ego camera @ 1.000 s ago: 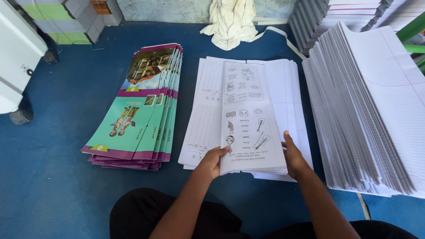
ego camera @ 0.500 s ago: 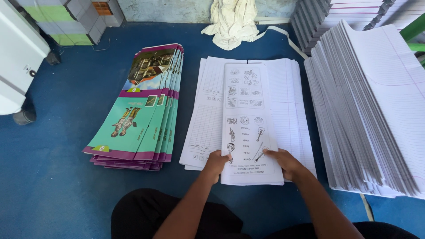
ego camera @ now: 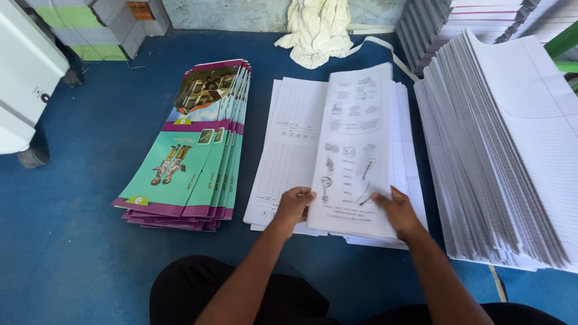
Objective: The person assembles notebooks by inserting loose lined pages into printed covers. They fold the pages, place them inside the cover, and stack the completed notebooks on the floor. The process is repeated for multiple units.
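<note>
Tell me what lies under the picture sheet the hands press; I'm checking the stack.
Under the picture sheet lies a spread of white printed pages on the blue floor. What the covered pages show is hidden.

Under my left hand (ego camera: 293, 206) and right hand (ego camera: 394, 207): printed sheet (ego camera: 352, 156), thin matt paper, smooth, b/w line drawings. Pile beneath, the white sheets (ego camera: 289, 138), same matt paper w/ faint ruled tables. Far left: covers (ego camera: 192, 144), glossy card, teal and purple, slight sheen. Right: fanned stack (ego camera: 512, 156), plain matt lined paper, edges crisp. Far: rag (ego camera: 319, 27), off-white cloth, crumpled, soft-looking. Floor (ego camera: 72, 241): blue, matt, a bit scuffed. Far left, white casing (ego camera: 24, 78), smooth, prob. plastic or painted metal, can't tell.
</note>
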